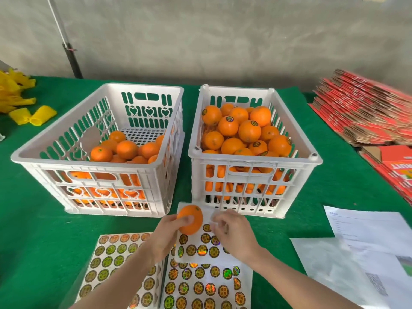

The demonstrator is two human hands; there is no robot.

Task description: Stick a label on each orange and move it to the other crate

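Two white crates (84,162) (254,159), three label sheets (111,253) (200,286) (196,250), two hands (165,237) (234,233), one orange (190,219) held outside them.

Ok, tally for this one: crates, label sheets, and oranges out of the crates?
Crates: 2 (left crate, right crate)
Label sheets: 3 (left sheet, lower sheet, top sheet)
Held orange: 1
Total: 6

In front of the right crate (254,162), the right hand (234,235) was motion-blurred; its grip was indeterminate. Label sheets (200,279) there ran off the bottom edge.
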